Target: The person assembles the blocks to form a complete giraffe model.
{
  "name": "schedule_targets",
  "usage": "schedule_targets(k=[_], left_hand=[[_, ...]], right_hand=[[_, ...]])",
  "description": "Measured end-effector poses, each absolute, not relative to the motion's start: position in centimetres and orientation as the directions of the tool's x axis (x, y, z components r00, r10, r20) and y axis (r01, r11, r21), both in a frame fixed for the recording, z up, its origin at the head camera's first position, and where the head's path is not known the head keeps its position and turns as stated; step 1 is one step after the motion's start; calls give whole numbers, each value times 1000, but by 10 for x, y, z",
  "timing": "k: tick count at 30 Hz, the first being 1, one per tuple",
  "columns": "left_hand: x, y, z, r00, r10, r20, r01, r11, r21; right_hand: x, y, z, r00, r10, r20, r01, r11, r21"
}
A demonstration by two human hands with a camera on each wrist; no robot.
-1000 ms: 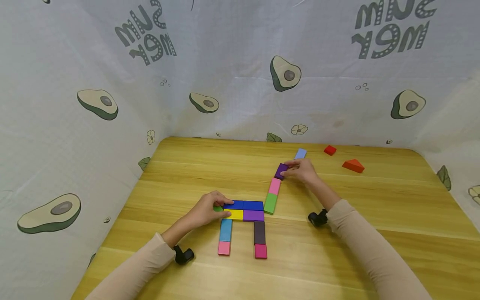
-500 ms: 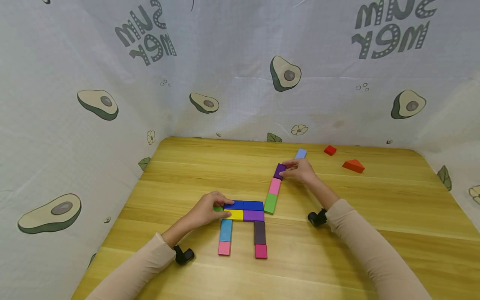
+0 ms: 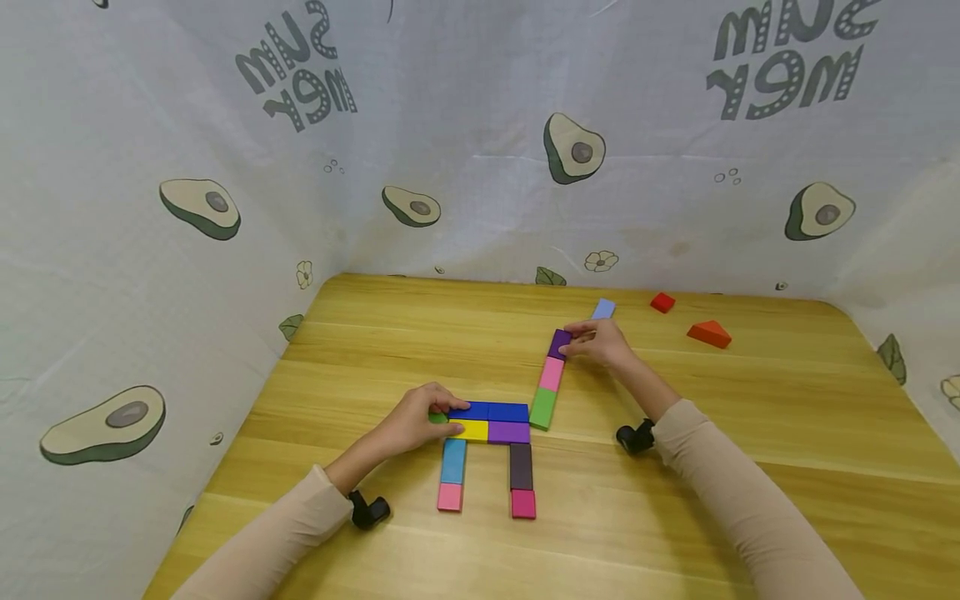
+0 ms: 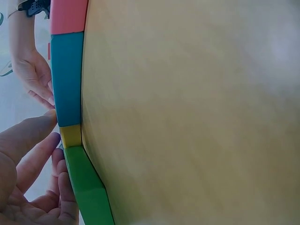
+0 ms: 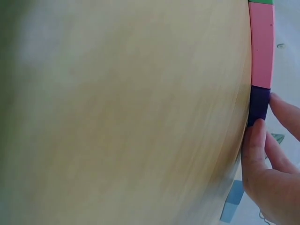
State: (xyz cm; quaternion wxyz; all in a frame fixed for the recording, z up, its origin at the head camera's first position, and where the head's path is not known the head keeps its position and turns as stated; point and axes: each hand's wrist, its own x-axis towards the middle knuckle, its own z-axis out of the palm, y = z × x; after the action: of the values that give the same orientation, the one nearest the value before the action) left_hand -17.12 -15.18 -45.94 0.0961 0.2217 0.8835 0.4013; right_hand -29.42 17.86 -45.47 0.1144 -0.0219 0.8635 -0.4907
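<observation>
In the head view, my left hand (image 3: 415, 417) rests with thumb and fingertip on the left ends of a yellow block (image 3: 474, 430) and a blue block (image 3: 477, 408). A green block (image 4: 89, 187) lies under its fingers, mostly hidden in the head view. My right hand (image 3: 600, 343) pinches a dark purple block (image 3: 558, 342), also seen in the right wrist view. That block meets the far end of a pink block (image 3: 552, 374), which adjoins a light green block (image 3: 543, 409) in a slanted row. Beyond the right hand lies a light blue block (image 3: 603, 308), partly covered.
A second blue block (image 3: 508, 412) and a violet block (image 3: 508, 432) complete the body rows. Below stand two columns, light blue (image 3: 453, 460) over pink (image 3: 450, 497) and dark grey (image 3: 521, 466) over magenta (image 3: 523, 503). A red block (image 3: 662, 302) and an orange-red triangle (image 3: 709, 334) lie back right.
My right hand has shifted the dark purple block slightly left, into line with the pink block. The left hand has kept its place.
</observation>
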Motion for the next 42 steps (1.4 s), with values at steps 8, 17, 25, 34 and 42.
schedule_targets(k=[8,17,25,34,42], left_hand=[[-173,-151,-459,-886,464,8,307,574,759],[-173,-151,-458,-889,459,-4,294,577,762],[-173,-151,-458,-886,464,0,304,581,755],[-172,-152,-459,-885,465,7,308,575,758],[-172,-152,-462,-883,469,10,313,574,757]], right_hand=[[-298,179,-455,-972,-159,-171,68,508,-859],[-298,180,-456,-971,-170,-168,64,495,-867],[-301,190,-455,-985,-114,-133,67,455,-888],[-312,204,-456,-1000,-6,-26,22,363,-931],[-322,212,-454,-993,121,-13,53,335,-941]])
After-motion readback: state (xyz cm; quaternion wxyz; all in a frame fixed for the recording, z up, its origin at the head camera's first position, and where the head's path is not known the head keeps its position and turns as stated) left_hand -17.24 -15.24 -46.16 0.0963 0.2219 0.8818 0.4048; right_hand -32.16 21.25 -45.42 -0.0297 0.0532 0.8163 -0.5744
